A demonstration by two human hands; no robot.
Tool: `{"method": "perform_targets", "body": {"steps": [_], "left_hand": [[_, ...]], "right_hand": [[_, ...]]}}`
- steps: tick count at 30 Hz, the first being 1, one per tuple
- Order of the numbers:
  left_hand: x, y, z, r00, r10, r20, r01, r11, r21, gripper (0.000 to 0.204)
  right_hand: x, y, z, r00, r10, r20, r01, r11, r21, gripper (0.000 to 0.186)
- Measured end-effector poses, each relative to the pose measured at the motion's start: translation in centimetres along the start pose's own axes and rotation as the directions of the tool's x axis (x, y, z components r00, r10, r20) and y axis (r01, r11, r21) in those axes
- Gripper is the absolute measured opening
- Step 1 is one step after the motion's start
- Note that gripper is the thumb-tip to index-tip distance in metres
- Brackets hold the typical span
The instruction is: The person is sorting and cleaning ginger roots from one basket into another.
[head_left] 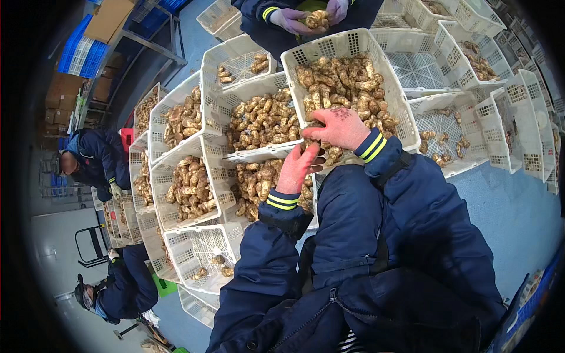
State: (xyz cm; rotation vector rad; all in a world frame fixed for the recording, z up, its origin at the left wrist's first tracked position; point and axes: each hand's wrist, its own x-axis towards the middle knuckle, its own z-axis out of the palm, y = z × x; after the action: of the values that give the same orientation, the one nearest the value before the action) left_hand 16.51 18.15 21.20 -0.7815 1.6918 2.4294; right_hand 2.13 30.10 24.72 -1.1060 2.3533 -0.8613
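My right hand (342, 128), in a pink glove, is over the near left corner of a white basket (406, 120) heaped with brown, knobby mushrooms (344, 82). Its fingers and thumb are closed together, and what they hold, if anything, is hidden. Just below and left, my left hand (299, 168), also pink-gloved, nearly meets it. The left fingers point to the right and stand apart, dark at the tips, with no mushroom visible in them. Beneath that hand lie more mushrooms (259, 182) in a neighbouring basket.
White baskets with mushrooms (188, 185) crowd the left, and a nearly bare one (197, 241) stands nearer. More baskets (444, 162) line the right. Opposite, a person's gloved hands (306, 20) hold mushrooms. Two more people (100, 156) work at left. Blue crates (79, 50) stand behind.
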Motion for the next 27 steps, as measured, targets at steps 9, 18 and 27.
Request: {"method": "perform_targets", "body": {"steps": [9, 18, 27], "left_hand": [[0.3, -2.3, -1.5, 0.991, 0.134, 0.018, -0.117, 0.914, -0.388, 0.041], [-0.9, -0.7, -2.3, 0.962, 0.143, 0.234, 0.016, 0.823, -0.568, 0.047], [-0.4, -0.9, -1.0, 0.976, 0.049, 0.214, 0.061, 0.877, -0.476, 0.055]], "right_hand": [[1.1, 1.7, -0.3, 0.987, 0.010, -0.163, 0.033, 0.965, 0.259, 0.037], [1.5, 2.3, 0.7, 0.999, -0.026, 0.028, 0.007, 0.839, 0.545, 0.039], [1.5, 1.4, 1.1, 0.952, -0.261, 0.158, 0.076, 0.706, 0.704, 0.039]]}}
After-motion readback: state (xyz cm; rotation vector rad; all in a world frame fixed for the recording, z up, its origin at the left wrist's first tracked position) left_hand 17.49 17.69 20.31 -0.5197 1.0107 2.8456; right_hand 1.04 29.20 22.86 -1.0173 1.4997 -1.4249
